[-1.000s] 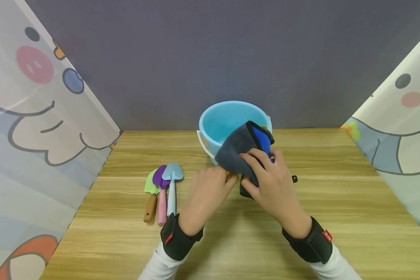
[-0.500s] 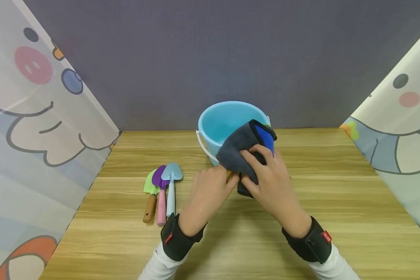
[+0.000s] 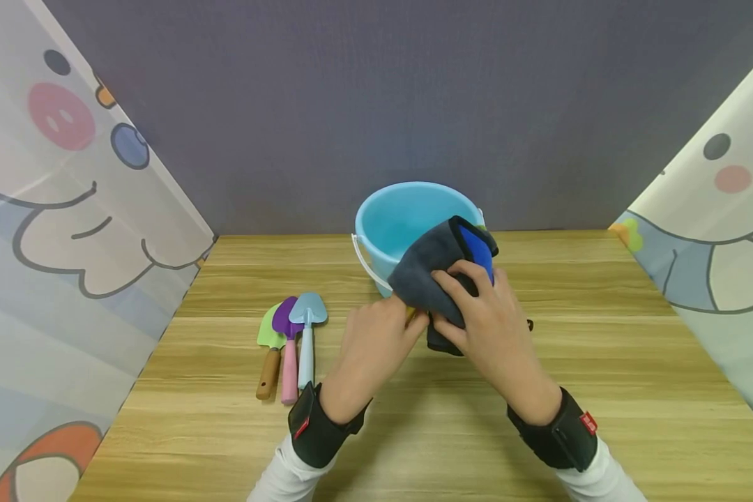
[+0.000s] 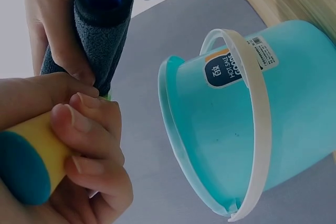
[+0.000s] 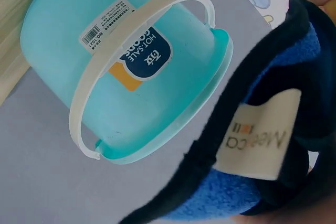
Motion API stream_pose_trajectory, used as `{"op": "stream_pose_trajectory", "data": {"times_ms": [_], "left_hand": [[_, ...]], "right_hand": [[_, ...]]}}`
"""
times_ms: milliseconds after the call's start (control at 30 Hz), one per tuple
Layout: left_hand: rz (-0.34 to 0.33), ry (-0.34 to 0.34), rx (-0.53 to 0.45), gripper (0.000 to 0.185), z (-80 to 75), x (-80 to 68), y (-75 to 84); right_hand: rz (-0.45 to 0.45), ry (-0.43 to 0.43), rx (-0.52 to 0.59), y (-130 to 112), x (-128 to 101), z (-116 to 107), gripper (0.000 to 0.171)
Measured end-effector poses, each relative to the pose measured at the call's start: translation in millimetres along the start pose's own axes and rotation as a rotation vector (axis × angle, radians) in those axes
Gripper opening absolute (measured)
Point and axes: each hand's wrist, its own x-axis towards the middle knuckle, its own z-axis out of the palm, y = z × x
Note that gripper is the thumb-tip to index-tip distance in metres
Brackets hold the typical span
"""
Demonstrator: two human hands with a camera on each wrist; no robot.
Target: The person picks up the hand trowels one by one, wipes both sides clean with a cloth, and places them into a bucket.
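Note:
My left hand grips a yellow handle with a teal end; only a sliver of yellow shows in the head view. My right hand holds a folded grey and blue cloth wrapped over whatever is on the far end of that handle, which is hidden. The cloth carries a white label. Both hands meet just in front of a light blue bucket with a white bail handle.
Three small toy shovels, green, purple and light blue, lie side by side on the wooden table left of my hands. Cartoon-printed panels stand at both sides and a grey wall behind the bucket.
My right hand and the cloth shifted slightly, up toward the bucket and back a little. The left hand, bucket and shovels stay put.

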Motion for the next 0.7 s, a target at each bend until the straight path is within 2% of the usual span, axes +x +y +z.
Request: {"op": "stream_pose_trajectory", "data": {"times_ms": [200, 367, 700], "left_hand": [[0.000, 0.012, 0.013, 0.030, 0.1, -0.1, 0.0], [0.017, 0.019, 0.035, 0.031, 1.4, -0.3, 0.9], [0.063, 0.056, 0.063, 0.029, 3.2, -0.2, 2.3]], "right_hand": [[-0.008, 0.013, -0.006, -0.5, -0.7, -0.9, 0.041], [-0.007, 0.022, -0.031, -1.4, -1.3, -1.6, 0.046], [-0.010, 0.042, -0.029, 0.2, -1.0, -2.3, 0.043]]}}
